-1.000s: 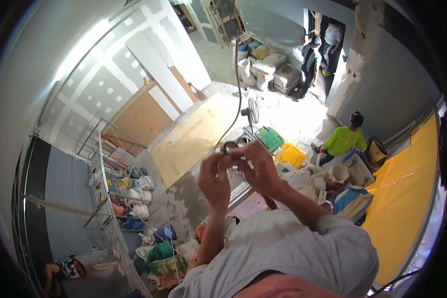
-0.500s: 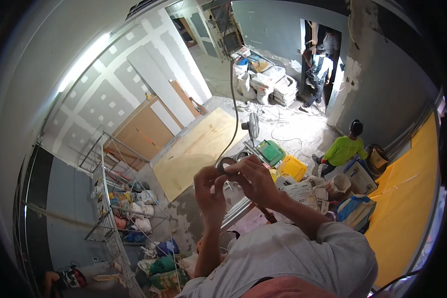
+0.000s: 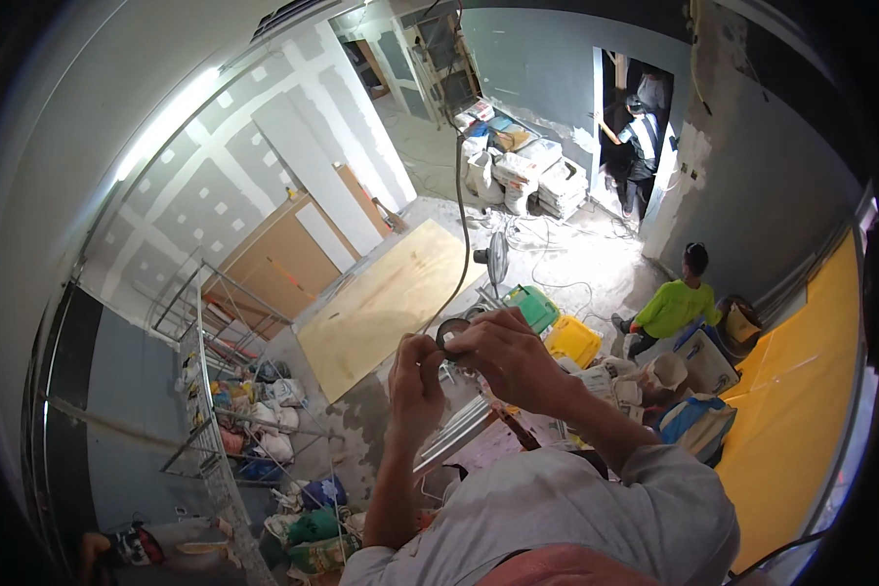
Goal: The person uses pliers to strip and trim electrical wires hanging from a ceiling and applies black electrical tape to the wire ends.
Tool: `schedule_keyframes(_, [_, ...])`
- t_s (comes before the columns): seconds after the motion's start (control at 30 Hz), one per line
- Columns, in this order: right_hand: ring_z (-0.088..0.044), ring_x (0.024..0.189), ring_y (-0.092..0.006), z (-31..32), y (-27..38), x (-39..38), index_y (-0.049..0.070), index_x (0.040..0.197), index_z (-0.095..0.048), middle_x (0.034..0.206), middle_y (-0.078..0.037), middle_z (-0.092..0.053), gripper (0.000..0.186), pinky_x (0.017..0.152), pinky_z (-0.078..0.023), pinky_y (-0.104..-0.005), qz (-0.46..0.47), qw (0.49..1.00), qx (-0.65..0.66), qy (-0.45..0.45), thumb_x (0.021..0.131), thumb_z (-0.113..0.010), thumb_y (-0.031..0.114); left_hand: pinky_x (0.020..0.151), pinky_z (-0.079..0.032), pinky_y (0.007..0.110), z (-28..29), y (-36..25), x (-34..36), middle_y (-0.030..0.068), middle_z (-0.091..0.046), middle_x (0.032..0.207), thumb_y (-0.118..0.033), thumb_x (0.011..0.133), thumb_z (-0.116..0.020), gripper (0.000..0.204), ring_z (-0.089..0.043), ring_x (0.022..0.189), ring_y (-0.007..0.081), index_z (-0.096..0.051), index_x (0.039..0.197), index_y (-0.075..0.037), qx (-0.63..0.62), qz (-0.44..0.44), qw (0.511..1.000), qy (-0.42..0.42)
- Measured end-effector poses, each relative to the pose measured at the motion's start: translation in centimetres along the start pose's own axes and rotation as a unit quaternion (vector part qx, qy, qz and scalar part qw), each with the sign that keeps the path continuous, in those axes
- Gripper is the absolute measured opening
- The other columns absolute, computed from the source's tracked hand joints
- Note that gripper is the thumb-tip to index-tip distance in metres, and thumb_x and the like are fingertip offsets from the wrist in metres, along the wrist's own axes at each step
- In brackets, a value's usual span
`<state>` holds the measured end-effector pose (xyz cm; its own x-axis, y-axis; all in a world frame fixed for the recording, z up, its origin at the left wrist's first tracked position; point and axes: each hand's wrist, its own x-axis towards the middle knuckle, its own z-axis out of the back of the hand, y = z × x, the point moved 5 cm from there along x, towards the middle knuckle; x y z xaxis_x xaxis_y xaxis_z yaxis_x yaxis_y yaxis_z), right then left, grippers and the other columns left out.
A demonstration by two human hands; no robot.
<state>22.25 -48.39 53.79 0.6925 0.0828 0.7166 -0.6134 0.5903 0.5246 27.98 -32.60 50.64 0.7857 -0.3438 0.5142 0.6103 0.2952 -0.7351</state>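
Raised in front of my chest, both hands pinch a small dark ring that looks like a roll of black electrical tape [image 3: 441, 333]. My left hand [image 3: 417, 381] grips its near left side between thumb and fingers. My right hand [image 3: 506, 354] has its fingertips pressed on the roll's right side. A black cable [image 3: 466, 215] hangs from above and curves down behind the hands; its lower end is hidden. Whether any tape is pulled loose is too small to tell.
A metal scaffold [image 3: 205, 400] stands at left beside piled sacks. Beyond my hands lie a plywood sheet [image 3: 386, 308], a fan [image 3: 496, 258], and green [image 3: 531, 308] and yellow [image 3: 571, 337] containers. A person in bright green [image 3: 676, 308] crouches at right; another person [image 3: 642, 137] is in the far doorway.
My hands have shifted slightly, still pinching the roll, and its ring now looks turned more edge-on. The person at the far doorway has moved further into the opening.
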Motion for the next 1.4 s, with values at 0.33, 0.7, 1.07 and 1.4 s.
schedule_keyframes(0.33, [-0.066,0.099,-0.0256,1.2,0.7,0.8,0.010,0.109,-0.063,0.105,-0.005,-0.070,0.027,0.091,-0.045,-0.0383,-0.004,1.000,0.013,-0.007,0.084,-0.076,0.007,0.066,-0.043,0.028,0.3,-1.0,0.3,0.0063,-0.052,0.082,0.000,0.099,-0.049,0.005,-0.050,0.072,0.0140,-0.051,0.094,-0.001,-0.018,-0.028,0.999,-0.019])
schedule_keyframes(0.7, [-0.066,0.098,-0.0252,2.3,0.4,1.0,0.012,0.112,-0.061,0.104,-0.005,-0.069,0.029,0.093,-0.045,-0.0388,-0.003,1.000,-0.011,0.004,0.086,-0.075,0.010,0.075,-0.051,0.030,-0.1,-1.3,1.0,0.0100,-0.066,0.094,0.009,0.083,-0.070,0.015,-0.064,0.084,0.0178,-0.067,0.094,-0.001,-0.103,-0.042,0.990,-0.087])
schedule_keyframes(1.07, [-0.067,0.082,-0.0128,5.1,0.2,3.0,0.018,0.114,-0.067,0.097,0.004,-0.074,0.031,0.082,-0.039,-0.0307,0.040,0.994,-0.089,0.054,0.085,-0.077,0.011,0.074,-0.049,0.033,-0.6,-4.6,3.4,0.0129,-0.062,0.088,0.007,0.088,-0.062,0.009,-0.063,0.081,0.0243,-0.059,0.092,0.000,-0.102,-0.071,0.992,0.028])
schedule_keyframes(1.4, [-0.062,0.073,-0.0058,15.3,-4.7,8.9,0.007,0.104,-0.071,0.084,-0.001,-0.072,0.014,0.071,-0.047,-0.0246,-0.075,0.988,0.021,-0.131,0.091,-0.072,0.011,0.092,-0.050,0.031,1.0,-9.1,19.1,0.0116,-0.069,0.107,-0.007,0.095,-0.066,0.022,-0.065,0.105,0.0171,-0.059,0.115,0.001,-0.239,-0.128,0.961,-0.059])
